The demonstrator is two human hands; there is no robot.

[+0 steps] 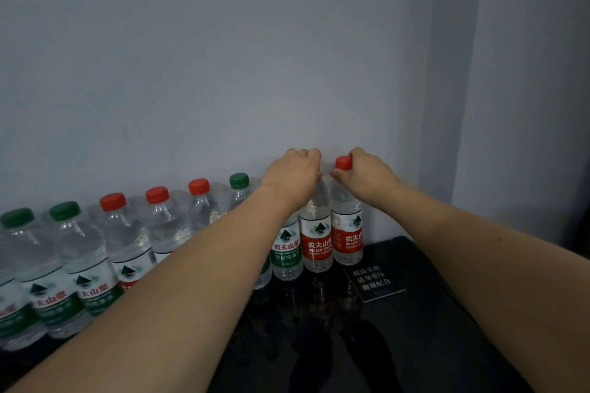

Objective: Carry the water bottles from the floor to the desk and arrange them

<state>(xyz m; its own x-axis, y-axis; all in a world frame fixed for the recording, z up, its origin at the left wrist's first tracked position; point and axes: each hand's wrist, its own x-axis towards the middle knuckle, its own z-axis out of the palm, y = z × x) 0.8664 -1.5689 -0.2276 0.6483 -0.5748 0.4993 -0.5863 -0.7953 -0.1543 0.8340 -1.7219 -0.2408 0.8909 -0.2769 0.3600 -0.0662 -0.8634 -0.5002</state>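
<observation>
Now I am at the arranging step, with both bottles down at the far right end of the row on the glossy black glass bench [424, 322]. My right hand [364, 177] pinches the neck of the clear plastic water bottle with the red screw cap and red label [347, 234], thumb just under the cap, fingers curled behind it. My left hand [295, 173] is curled over the top of the neighbouring clear plastic bottle with a red-and-white label [317, 239]; its cap is hidden under my palm. The two bottles stand upright, touching or nearly so, hard against the pale grey painted wall [223, 57].

The row of clear bottles with green and red caps [134, 233] runs leftward along the wall, shoulder to shoulder. Just beside the end bottle lies a small black card with white printed characters [372, 277].

I judge the next move to be a small one: settle both bases flat, line the labels with the rest, then let go without tipping them. The bottles look full, ribbed below the label and smooth at the shoulder, so they should stand firm. The bench is slick and mirror-like, and a nudged bottle could slide.
</observation>
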